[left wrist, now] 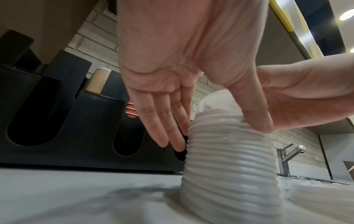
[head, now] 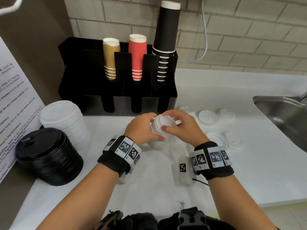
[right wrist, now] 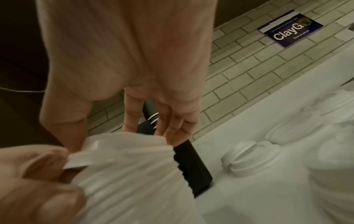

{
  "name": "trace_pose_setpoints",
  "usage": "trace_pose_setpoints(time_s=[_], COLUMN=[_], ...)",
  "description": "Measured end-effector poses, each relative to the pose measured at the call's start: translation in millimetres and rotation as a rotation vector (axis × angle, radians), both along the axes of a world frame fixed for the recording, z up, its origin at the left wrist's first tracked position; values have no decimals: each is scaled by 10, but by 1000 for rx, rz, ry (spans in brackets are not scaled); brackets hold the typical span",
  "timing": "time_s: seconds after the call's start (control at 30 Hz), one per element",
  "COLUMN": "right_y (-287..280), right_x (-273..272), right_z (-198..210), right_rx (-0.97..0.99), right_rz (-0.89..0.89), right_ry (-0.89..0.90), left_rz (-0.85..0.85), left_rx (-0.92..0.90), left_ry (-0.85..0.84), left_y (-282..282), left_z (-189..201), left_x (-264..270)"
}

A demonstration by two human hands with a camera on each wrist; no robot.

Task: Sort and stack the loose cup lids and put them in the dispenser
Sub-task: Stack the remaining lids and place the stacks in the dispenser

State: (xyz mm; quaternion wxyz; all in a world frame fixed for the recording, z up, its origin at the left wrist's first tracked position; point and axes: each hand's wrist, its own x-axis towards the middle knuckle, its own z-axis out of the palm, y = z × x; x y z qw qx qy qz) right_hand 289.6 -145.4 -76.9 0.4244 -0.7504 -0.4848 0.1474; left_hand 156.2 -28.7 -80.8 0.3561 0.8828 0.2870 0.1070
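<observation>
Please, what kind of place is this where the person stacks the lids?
Probably an office pantry or break room. A black dispenser holds stacks of paper cups on a white counter, a steel sink sits at the right, and a posted notice mentions microwave rules.

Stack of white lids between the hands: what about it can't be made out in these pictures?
- Head view: both hands, left hand and right hand, cover most of the white lid stack; its height and base are hidden.
- Left wrist view: the stack is cut off at the bottom edge and motion-blurred, so no lid count.
- Right wrist view: blur hides how the top lid seats.
- Loose lids: sizes too faint against the white counter.
</observation>
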Motion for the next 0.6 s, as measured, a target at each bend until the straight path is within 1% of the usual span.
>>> trace_pose_setpoints(time_s=[0.13,0.33,0.47,0.6], right_y=[2,73,121,132], right_x=[-54,-138,-199,-229], right_z=[-17,108,188,243], right_rx=[-17,-170,-230,-298], right_rz=[-35,-22,-12,3], right_ry=[-83,-210,-297,-334], left_rz=[2,-30,-67,-103], left_rx=[7,-25,2,6], left_ry=[31,22,-12,-9], left_y=[12,9,26,49], left_z=[-10,-11,-18,-23], left_x=[11,35,39,42])
